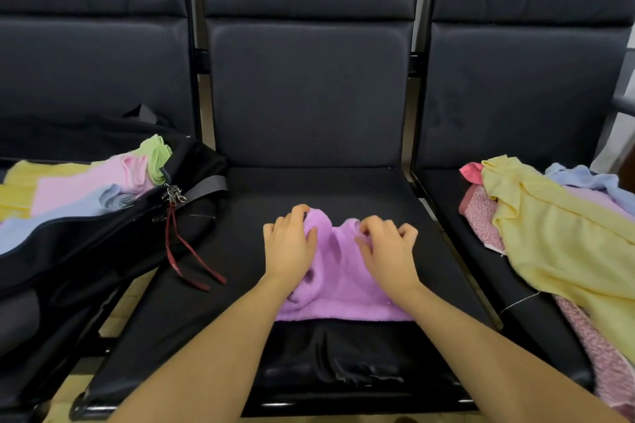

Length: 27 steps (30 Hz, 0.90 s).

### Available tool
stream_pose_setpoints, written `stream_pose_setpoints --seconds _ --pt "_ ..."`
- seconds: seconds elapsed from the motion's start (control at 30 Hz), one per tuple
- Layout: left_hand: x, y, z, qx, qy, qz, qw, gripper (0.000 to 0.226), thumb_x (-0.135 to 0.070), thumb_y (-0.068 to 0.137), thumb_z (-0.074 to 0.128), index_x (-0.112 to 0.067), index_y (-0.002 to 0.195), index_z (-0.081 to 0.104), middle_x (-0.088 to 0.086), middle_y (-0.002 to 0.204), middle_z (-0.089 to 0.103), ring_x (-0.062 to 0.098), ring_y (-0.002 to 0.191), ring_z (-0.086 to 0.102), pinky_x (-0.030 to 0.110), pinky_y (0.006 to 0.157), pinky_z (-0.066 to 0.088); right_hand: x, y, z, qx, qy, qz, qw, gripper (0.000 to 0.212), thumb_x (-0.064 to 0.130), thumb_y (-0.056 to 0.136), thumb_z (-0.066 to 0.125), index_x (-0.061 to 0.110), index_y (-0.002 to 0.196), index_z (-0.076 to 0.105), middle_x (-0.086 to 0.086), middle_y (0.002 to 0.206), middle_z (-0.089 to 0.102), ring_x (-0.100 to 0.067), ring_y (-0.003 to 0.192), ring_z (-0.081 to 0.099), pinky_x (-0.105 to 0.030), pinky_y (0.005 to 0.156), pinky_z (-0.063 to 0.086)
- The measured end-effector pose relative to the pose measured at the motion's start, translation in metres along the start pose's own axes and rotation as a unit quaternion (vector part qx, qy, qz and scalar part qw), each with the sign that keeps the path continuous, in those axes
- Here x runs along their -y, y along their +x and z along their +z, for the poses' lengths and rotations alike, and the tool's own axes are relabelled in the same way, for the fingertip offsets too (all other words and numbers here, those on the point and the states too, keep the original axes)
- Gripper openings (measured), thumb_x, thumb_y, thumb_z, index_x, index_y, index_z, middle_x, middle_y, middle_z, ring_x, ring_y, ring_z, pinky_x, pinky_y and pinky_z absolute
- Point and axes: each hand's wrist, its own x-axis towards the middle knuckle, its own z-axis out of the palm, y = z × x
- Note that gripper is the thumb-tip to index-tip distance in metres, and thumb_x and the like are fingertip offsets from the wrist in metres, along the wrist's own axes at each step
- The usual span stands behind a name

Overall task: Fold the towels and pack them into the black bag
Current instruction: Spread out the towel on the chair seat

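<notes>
Both hands (338,251) on purple towel (340,288), fingers (369,228) seemingly pinching it.

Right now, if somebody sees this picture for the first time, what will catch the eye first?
First the purple towel, bright on the black middle seat, with the left hand and right hand both gripping its far edge. Then the open black bag on the left seat, with folded pastel towels inside, and the loose heap of unfolded towels on the right seat.
</notes>
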Motion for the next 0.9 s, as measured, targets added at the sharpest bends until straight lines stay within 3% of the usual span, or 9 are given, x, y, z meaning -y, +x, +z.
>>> stream_pose_setpoints --seconds 0.03,0.1,0.17,0.3,0.43,0.53,0.63,0.8,0.9 --pt "0.001 0.0 -0.001 -0.006 -0.005 -0.009 1.0 0.032 -0.02 0.094 0.049 -0.02 0.126 0.048 -0.002 0.107 0.063 0.02 0.1 0.055 0.027 0.087 0.025 -0.002 -0.005 -0.001 0.029 0.018 -0.067 0.997 0.003 0.02 0.094 0.055 0.02 0.091 0.056 0.008 0.085 0.06 -0.008 0.076 0.045 -0.03 0.08 0.021" --pt "0.005 0.0 -0.003 -0.01 -0.009 -0.023 1.0 0.033 -0.018 0.094 0.048 -0.019 0.127 0.048 0.0 0.109 0.063 0.021 0.102 0.055 0.028 0.088 0.025 -0.005 -0.018 -0.005 0.129 0.054 -0.132 0.981 0.024 0.042 0.093 0.051 0.022 0.102 0.061 0.01 0.089 0.066 -0.005 0.075 0.041 -0.025 0.086 0.021" --pt "0.009 -0.002 -0.004 -0.003 -0.008 -0.021 1.0 0.032 -0.019 0.094 0.048 -0.02 0.126 0.048 0.0 0.109 0.063 0.022 0.101 0.055 0.03 0.088 0.026 -0.013 -0.027 -0.005 0.124 0.057 -0.143 0.98 0.042 0.056 0.09 0.04 0.026 0.108 0.064 0.012 0.092 0.068 -0.001 0.079 0.043 -0.022 0.085 0.018" --pt "0.009 -0.006 -0.002 0.016 0.001 -0.009 1.0 0.032 -0.019 0.095 0.045 -0.021 0.128 0.047 0.0 0.11 0.063 0.021 0.1 0.056 0.03 0.087 0.027 -0.024 -0.02 -0.011 0.016 0.023 0.01 1.0 0.026 0.04 0.096 0.049 0.024 0.109 0.065 0.01 0.094 0.064 -0.008 0.087 0.053 -0.025 0.08 0.018" --pt "-0.001 -0.009 0.004 0.025 0.017 -0.006 1.0 0.034 -0.019 0.096 0.043 -0.022 0.13 0.045 -0.001 0.111 0.061 0.02 0.102 0.054 0.031 0.087 0.029 -0.032 -0.004 -0.012 0.07 -0.083 0.146 0.983 0.033 0.045 0.096 0.048 0.02 0.112 0.063 0.0 0.115 0.057 -0.019 0.11 0.047 -0.034 0.091 0.026" --pt "-0.006 -0.011 0.009 0.036 0.035 0.003 0.999 0.035 -0.018 0.097 0.039 -0.022 0.132 0.044 -0.002 0.113 0.059 0.019 0.105 0.05 0.03 0.086 0.03 -0.031 0.006 -0.009 0.134 -0.127 0.182 0.966 0.044 0.058 0.088 0.055 0.02 0.109 0.064 -0.004 0.122 0.05 -0.024 0.118 0.043 -0.039 0.1 0.029" --pt "-0.005 -0.011 0.014 0.038 0.055 0.008 0.998 0.036 -0.018 0.098 0.037 -0.021 0.133 0.043 -0.002 0.115 0.057 0.018 0.108 0.048 0.031 0.088 0.031 -0.024 0.005 0.0 0.159 -0.132 0.145 0.967 0.031 0.048 0.089 0.057 0.019 0.097 0.062 -0.003 0.121 0.047 -0.023 0.114 0.042 -0.037 0.099 0.028" --pt "0.002 -0.009 0.017 0.025 0.054 -0.015 0.998 0.039 -0.02 0.099 0.038 -0.024 0.138 0.038 -0.002 0.121 0.054 0.018 0.104 0.05 0.029 0.088 0.027 -0.02 -0.004 0.002 0.033 0.027 0.016 0.999 0.01 0.013 0.089 0.062 0.02 0.088 0.055 0.008 0.102 0.056 -0.013 0.097 0.05 -0.021 0.086 0.019" --pt "0.002 -0.009 0.015 0.034 0.025 -0.019 0.999 0.04 -0.02 0.099 0.039 -0.025 0.139 0.037 -0.001 0.121 0.055 0.019 0.106 0.05 0.03 0.091 0.027 -0.016 -0.012 0.0 0.111 0.114 -0.092 0.983 0.011 0.014 0.088 0.063 0.022 0.093 0.059 0.017 0.102 0.061 -0.002 0.096 0.043 -0.017 0.089 0.023"
